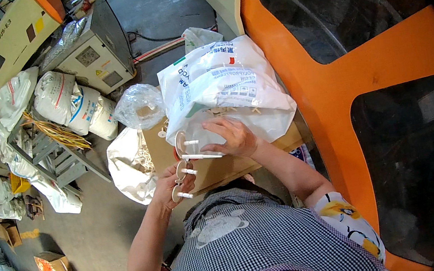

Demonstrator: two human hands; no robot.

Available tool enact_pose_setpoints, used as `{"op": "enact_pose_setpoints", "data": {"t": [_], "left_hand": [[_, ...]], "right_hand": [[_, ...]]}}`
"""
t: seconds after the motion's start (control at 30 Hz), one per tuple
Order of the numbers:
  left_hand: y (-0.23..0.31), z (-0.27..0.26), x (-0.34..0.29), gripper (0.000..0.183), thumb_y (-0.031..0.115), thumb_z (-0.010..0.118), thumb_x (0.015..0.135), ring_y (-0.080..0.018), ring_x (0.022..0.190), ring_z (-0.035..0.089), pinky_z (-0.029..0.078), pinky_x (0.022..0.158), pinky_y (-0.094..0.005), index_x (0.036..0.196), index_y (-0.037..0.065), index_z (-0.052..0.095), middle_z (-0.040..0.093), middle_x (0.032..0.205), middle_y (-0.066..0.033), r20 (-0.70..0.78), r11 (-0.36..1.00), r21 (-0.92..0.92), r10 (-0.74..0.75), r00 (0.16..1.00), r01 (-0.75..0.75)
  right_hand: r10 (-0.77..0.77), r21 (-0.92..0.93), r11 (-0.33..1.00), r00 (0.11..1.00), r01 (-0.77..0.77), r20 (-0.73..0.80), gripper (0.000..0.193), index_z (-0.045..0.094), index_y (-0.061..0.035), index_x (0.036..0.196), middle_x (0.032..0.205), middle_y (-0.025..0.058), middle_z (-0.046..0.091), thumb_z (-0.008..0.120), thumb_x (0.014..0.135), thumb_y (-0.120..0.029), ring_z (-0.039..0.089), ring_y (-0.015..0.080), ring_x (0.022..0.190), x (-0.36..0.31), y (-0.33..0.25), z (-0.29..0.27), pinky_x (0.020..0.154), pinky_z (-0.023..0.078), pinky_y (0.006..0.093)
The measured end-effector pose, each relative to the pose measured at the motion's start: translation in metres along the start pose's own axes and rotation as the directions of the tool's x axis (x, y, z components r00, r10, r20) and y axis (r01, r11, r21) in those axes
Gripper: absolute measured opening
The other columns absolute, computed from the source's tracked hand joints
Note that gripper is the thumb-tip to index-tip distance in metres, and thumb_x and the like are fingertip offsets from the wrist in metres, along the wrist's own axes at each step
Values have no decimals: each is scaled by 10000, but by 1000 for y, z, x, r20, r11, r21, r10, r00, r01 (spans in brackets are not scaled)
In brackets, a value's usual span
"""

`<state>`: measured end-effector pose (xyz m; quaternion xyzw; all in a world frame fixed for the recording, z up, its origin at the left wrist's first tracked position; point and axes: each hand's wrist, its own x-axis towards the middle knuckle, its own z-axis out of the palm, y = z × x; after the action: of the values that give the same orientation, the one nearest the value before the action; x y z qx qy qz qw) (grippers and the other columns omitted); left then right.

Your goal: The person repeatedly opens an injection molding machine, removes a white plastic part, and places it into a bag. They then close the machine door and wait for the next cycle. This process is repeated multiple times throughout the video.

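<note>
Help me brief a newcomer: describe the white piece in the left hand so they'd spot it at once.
Find the big orange machine frame at the right, then the large white sack beside it. Near the sack's lower left corner, the left hand holds a white piece. Unlike the baggy sack, it shows round discs in a row, with thin pegs pointing right.

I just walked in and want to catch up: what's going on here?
The person's left hand holds white disc-and-rod parts. The right hand is close by, fingers and thumb apart; whether it touches them is unclear. Just beyond, a large white bag rests on a brown surface. An open white sack is at the left.
</note>
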<state>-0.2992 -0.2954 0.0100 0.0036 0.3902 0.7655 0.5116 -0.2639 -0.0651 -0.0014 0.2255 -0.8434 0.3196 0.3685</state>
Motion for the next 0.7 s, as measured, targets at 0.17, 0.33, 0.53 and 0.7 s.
{"op": "enact_pose_setpoints", "data": {"t": [0.17, 0.33, 0.53, 0.7], "left_hand": [[-15, 3, 8, 121, 93, 522, 863, -69, 459, 407, 299, 407, -196, 946, 6, 520, 478, 613, -9, 183, 996, -29, -83, 980, 89], [-9, 10, -1, 129, 128, 524, 880, -75, 467, 403, 292, 410, -195, 940, 15, 539, 474, 603, -4, -4, 995, 25, -101, 995, 102], [-9, 0, -4, 93, 92, 499, 881, -153, 531, 496, 387, 474, -249, 942, 41, 548, 528, 644, -57, -36, 508, 861, 138, 990, -39], [-15, -17, -29, 186, 68, 512, 770, -246, 747, 560, 465, 640, -326, 946, 10, 532, 552, 826, -126, 470, -703, 680, 200, 859, -208]], "right_hand": [[-231, -269, 937, 973, 221, -6, 399, 533, -24, 1028, 876, 102, 561, 676, 729, -246, 567, 243, 698, 1, -11, 8, 607, 485, 333], [195, 82, 980, 957, -182, -213, 219, 538, -25, 891, 796, 115, 544, 573, 828, -232, 549, 234, 660, -21, -22, 9, 583, 468, 321], [631, 580, -221, 338, -784, 698, 401, 451, -60, 670, 524, 29, 409, 345, 905, -367, 401, 144, 443, -73, -5, 24, 432, 346, 275], [487, 180, -412, -50, -893, 872, 296, 384, -111, 612, 506, -28, 280, 408, 840, -299, 263, 92, 399, -80, -2, 24, 365, 212, 250]]}}
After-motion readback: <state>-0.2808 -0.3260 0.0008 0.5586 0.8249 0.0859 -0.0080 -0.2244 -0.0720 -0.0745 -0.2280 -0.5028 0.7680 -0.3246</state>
